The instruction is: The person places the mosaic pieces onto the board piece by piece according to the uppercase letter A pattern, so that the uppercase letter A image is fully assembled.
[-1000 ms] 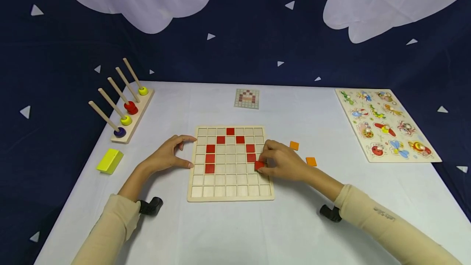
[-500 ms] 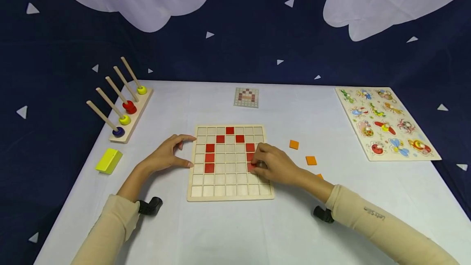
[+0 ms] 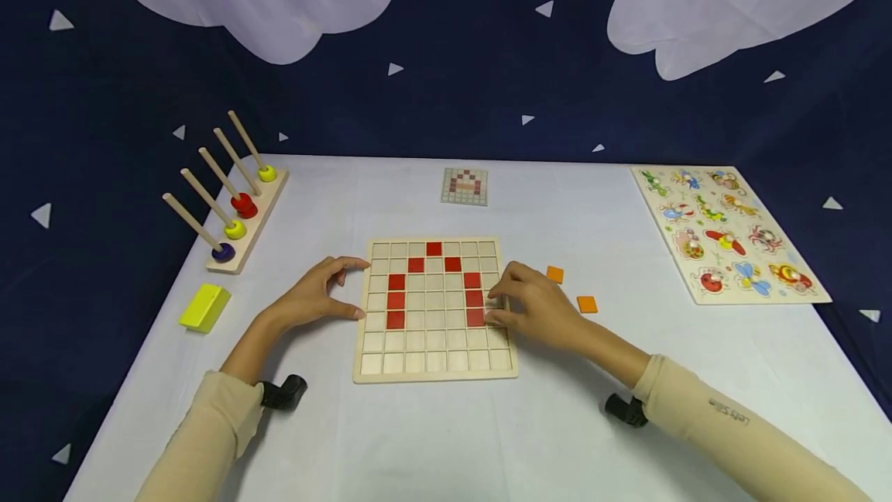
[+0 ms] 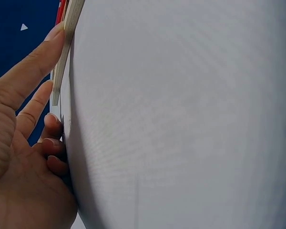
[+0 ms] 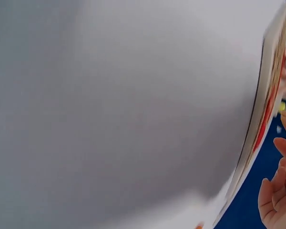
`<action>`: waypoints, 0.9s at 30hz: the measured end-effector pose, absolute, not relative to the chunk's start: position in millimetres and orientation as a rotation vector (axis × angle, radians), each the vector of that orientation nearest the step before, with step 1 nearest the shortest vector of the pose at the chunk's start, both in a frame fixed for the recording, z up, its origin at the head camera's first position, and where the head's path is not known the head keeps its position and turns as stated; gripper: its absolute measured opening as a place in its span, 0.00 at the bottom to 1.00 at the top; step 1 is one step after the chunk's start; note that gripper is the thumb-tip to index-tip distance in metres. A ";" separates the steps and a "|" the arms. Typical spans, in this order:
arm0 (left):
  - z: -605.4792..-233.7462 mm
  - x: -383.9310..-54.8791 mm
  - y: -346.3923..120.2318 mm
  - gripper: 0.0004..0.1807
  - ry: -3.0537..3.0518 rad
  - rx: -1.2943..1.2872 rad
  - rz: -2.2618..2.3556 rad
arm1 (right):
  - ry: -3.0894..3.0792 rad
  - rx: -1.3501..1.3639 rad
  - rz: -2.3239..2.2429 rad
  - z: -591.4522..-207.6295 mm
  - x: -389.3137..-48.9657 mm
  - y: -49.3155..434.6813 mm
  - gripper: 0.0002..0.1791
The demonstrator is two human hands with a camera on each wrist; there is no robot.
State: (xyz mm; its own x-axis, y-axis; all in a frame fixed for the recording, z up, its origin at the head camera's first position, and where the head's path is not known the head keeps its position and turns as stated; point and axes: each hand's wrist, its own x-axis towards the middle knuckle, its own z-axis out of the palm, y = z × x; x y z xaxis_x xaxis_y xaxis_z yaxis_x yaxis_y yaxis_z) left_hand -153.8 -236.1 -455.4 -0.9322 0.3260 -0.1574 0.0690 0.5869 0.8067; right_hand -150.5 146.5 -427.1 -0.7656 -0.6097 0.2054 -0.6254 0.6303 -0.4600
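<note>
A square wooden grid board (image 3: 435, 379) lies mid-table, with several red tiles (image 3: 396, 300) in its cells forming an arch. My left hand (image 3: 310, 294) touches the board's left edge with the tips of its spread thumb and index finger; the left wrist view shows the thumb (image 4: 35, 67) against the board's side. Over the right edge hovers my right hand (image 3: 536, 307), thumb and fingers apart, holding nothing. Its fingertips are close to the lowest red tile (image 3: 475, 318) of the right column. In the right wrist view the right hand (image 5: 279, 195) is cut off by the frame.
Two orange tiles (image 3: 587, 304) lie right of the board. A pattern card (image 3: 464, 187) is behind it. At left stand a peg stacker (image 3: 247, 227) with coloured beads and a yellow block (image 3: 205, 308). An insect puzzle board (image 3: 728, 235) lies at far right.
My right hand carried a red tile leftward into the bottom of the right column, let go of it, and drew back slightly to the right. The left hand has stayed put.
</note>
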 end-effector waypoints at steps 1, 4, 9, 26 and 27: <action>-455.1 -153.8 -236.1 0.43 2.530 0.323 1.269 | -2.816 1.035 0.806 -425.7 -153.3 151.5 0.15; -454.4 -154.2 -236.4 0.43 2.533 0.322 1.264 | -2.871 0.930 0.770 -421.7 -165.0 168.0 0.16; -454.4 -153.4 -236.9 0.43 2.538 0.321 1.257 | -2.967 0.779 0.679 -421.2 -184.6 195.7 0.18; -451.5 -151.4 -234.2 0.43 2.524 0.329 1.280 | -3.042 0.638 0.626 -430.9 -193.5 226.7 0.13; -451.6 -151.4 -234.3 0.43 2.525 0.327 1.279 | -3.035 0.647 0.621 -431.4 -193.5 226.5 0.13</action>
State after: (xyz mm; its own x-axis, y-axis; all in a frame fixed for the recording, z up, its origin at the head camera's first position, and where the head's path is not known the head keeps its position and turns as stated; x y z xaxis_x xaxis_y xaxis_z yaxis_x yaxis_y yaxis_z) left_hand -151.4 -234.3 -451.6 -0.9318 0.3284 -0.1547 0.0695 0.5796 0.8120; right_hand -193.5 226.5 -431.4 -0.9162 -0.3964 0.0585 -0.3876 0.8395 -0.3807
